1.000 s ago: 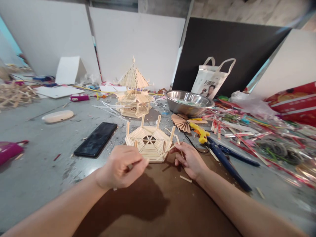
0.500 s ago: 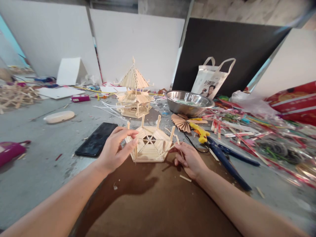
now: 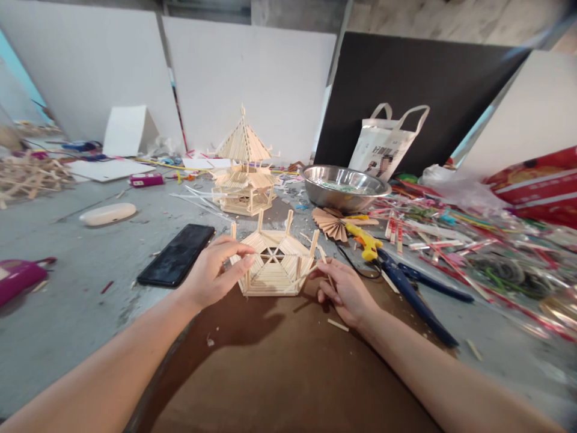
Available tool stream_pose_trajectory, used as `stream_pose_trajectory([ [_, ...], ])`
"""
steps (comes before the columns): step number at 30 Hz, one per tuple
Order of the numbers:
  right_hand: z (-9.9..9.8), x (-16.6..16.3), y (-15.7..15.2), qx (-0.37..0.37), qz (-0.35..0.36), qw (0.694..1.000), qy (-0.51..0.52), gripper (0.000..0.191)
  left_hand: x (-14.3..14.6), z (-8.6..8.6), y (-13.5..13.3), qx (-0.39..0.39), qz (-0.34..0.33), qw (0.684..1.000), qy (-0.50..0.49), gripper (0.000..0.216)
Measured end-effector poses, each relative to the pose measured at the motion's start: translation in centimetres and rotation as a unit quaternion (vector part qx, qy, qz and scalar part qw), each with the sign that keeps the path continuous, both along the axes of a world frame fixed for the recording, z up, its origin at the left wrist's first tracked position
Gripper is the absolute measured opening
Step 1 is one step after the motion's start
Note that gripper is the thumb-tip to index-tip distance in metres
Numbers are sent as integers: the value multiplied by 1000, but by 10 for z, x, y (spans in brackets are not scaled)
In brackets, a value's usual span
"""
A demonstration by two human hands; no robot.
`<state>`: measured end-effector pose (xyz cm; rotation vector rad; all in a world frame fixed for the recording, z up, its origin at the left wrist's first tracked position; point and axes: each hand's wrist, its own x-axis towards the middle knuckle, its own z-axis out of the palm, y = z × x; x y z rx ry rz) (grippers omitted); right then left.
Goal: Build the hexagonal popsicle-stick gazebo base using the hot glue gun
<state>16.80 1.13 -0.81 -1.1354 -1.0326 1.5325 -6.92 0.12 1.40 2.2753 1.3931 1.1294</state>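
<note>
A small hexagonal model of thin wooden sticks (image 3: 274, 282), with short upright posts, stands on the brown board (image 3: 279, 367) in front of me. At its front left corner, my left hand (image 3: 220, 264) has thumb and forefinger closed on the top of a post, which the thumb partly hides. My right hand (image 3: 340, 285) pinches thin wooden sticks (image 3: 321, 255) beside the model's right side. One of these points up and another slants toward the model's front right corner; whether it touches there I cannot tell. Behind, a finished-looking stick pagoda (image 3: 246, 162) stands upright.
A black phone (image 3: 175, 255) lies left of my left hand. Right of my right hand are a yellow glue gun (image 3: 365, 240), blue-handled pliers (image 3: 415, 294) and a folded paper fan (image 3: 331, 224). A metal bowl (image 3: 346, 186) and scattered wrappers (image 3: 451, 240) lie farther off.
My left fingertips have shifted very slightly to the right at the model's corner. My right hand and its sticks stay nearly in place.
</note>
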Motion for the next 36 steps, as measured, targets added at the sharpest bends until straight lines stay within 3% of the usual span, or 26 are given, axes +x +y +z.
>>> stream_pose_trajectory([
  [30, 3, -4, -5, 0, 32, 999, -20, 12, 0, -4, 3, 22, -25, 999, 8, 18],
  [36, 1, -5, -7, 17, 57, 998, 8, 15, -2, -6, 5, 57, 16, 995, -80, 26],
])
